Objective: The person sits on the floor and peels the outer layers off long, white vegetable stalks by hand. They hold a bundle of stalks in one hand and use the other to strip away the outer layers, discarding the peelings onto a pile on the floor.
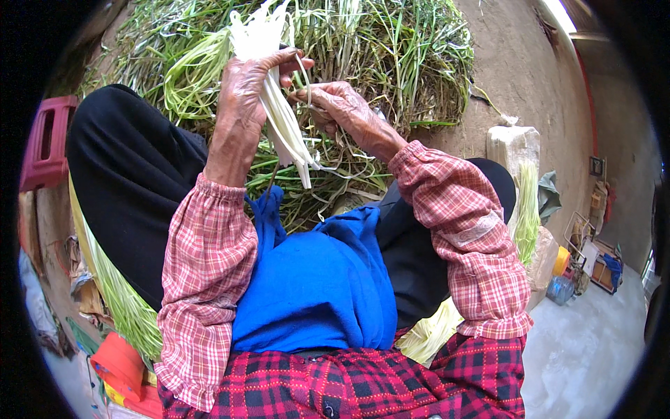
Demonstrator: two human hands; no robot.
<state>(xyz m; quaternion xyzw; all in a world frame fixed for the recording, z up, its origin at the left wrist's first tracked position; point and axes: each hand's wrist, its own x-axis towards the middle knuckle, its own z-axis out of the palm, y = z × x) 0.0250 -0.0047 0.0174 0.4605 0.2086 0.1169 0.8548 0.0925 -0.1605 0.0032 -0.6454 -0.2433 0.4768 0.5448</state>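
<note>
My left hand (242, 99) is wrapped around a bundle of pale, flat-leaved stalks (285, 118), perhaps garlic chives. The white ends hang below the hand towards my lap, and the overexposed tops fan out above it. Close on the right, my right hand (348, 112) pinches a thin pale strand (305, 76) that curves up towards the left fingers. Some of its fingers are curled out of sight. Both hands are above a large heap of green leaves and stalks (398, 57). A looser clump of yellow-green leaves (196, 78) droops beside my left hand.
Blue cloth (319, 293) covers my lap between bent knees. Long green bundles lie at left (123, 293) and right (526, 214), the latter by a whitish wrapped block (513, 144). A pink plastic stool (48, 141) and a red-orange container (119, 364) stand at left.
</note>
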